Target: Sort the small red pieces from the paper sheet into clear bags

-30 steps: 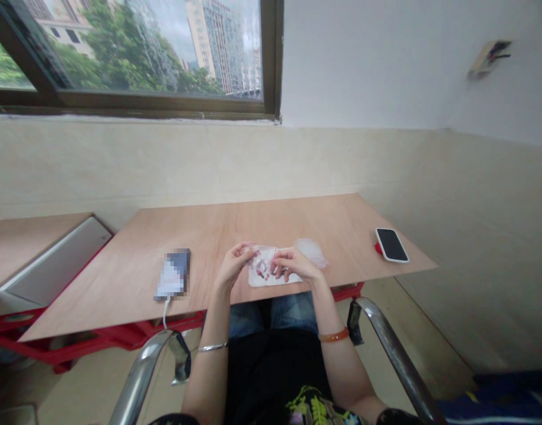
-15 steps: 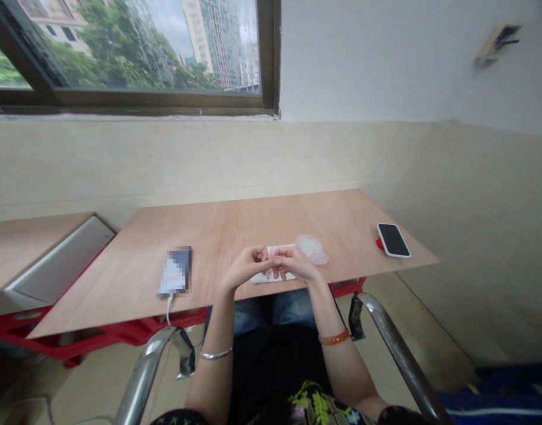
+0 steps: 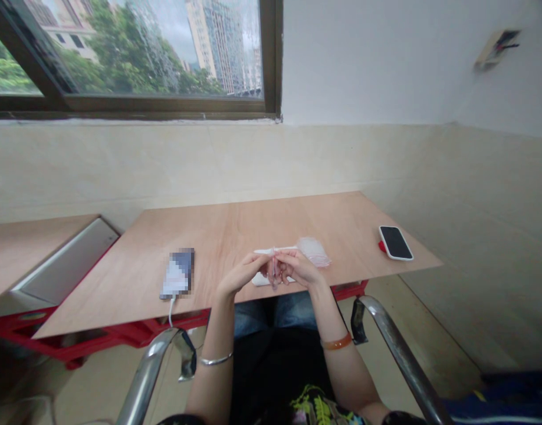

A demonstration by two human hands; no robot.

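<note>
My left hand [image 3: 246,273] and my right hand [image 3: 301,268] meet over the near part of the table, fingers bent and pinched together. Between the fingertips is a small sheer pale piece [image 3: 274,276], too small and too covered to name. Beneath both hands lies a flat white item [image 3: 260,280], mostly hidden by them. Just beyond my right hand rests a loose stack of thin, see-through pinkish-white sheets or bags [image 3: 314,252].
On the wooden table [image 3: 235,224], a phone with a white rim [image 3: 396,242] leans on something red at the right. A blurred-out device [image 3: 177,274] with a white cable [image 3: 171,311] lies left. Metal armrests [image 3: 149,369] flank me.
Both hands have turned so the fingers point further down, with thumbs closer together on top. The sheer piece now hangs between the fingertips. The whole view has shifted slightly.
</note>
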